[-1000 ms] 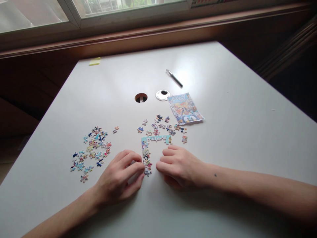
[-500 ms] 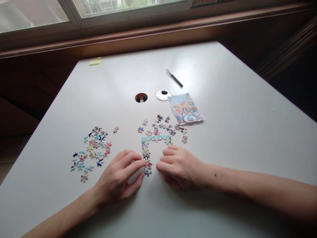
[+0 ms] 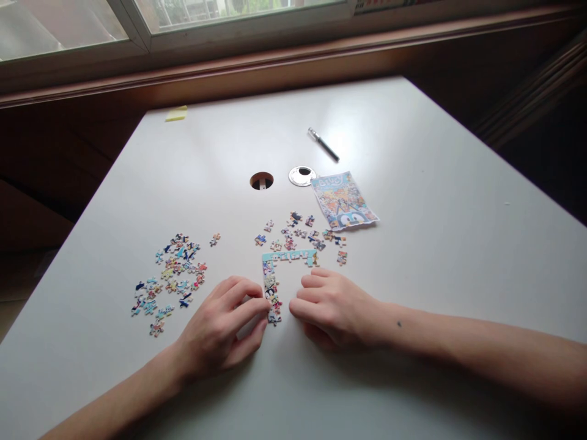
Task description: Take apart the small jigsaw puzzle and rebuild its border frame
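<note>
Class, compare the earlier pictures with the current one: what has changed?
The left hand shifted only slightly: its fingers edged right onto the joined puzzle border, then eased back a little. The right hand, loose pieces, printed sheet and pen stayed put.

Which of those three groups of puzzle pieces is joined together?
The L-shaped border at the left hand: its pieces interlock in a row and a column, whereas the pile at left and the cluster beyond the border lie scattered.

partial puzzle [image 3: 269,282]: pale-blue top, multicoloured cartoon print | loose pieces [image 3: 184,252]: blue, orange, yellow | table [image 3: 435,244]: white | slip [image 3: 176,114]: yellow
</note>
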`<state>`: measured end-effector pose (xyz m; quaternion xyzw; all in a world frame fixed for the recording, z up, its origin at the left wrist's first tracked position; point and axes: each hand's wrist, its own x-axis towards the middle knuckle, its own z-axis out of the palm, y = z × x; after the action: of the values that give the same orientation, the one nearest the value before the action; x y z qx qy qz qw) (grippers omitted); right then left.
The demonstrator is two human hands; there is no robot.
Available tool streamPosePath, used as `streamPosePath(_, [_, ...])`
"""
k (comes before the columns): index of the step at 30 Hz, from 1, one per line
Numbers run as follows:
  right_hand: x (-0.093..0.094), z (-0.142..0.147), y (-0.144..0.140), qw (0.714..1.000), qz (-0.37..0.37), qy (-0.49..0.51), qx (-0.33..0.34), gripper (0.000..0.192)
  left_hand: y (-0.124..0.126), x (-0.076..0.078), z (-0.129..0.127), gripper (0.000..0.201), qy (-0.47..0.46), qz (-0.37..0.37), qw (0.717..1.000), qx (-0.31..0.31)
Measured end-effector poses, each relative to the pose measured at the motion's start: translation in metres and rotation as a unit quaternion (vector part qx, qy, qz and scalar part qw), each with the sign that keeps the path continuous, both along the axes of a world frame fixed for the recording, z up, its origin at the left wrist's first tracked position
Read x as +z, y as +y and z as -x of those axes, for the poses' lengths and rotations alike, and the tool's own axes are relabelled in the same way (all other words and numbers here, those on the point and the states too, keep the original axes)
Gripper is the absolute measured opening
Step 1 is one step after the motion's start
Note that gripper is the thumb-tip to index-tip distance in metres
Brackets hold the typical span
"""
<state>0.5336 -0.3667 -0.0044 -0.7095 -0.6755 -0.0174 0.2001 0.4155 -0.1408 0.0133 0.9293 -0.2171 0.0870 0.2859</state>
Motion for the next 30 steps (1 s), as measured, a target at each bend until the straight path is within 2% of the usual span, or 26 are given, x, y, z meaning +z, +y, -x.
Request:
streamPosePath(20, [0.0047, -0.0012, 0.0003, 1.000, 0.013, 0.001, 0.007, 0.009, 0.0032, -0.0027, 0.0006, 0.028, -0.008, -0.021, 1.000, -0.003])
streamPosePath(30, [0.0052, -0.0003, 0.0011, 1.000, -0.012, 0.007, 0.009, 0.013, 0.0031, -0.0033, 0.0008, 0.026, -0.008, -0.026, 1.000, 0.004])
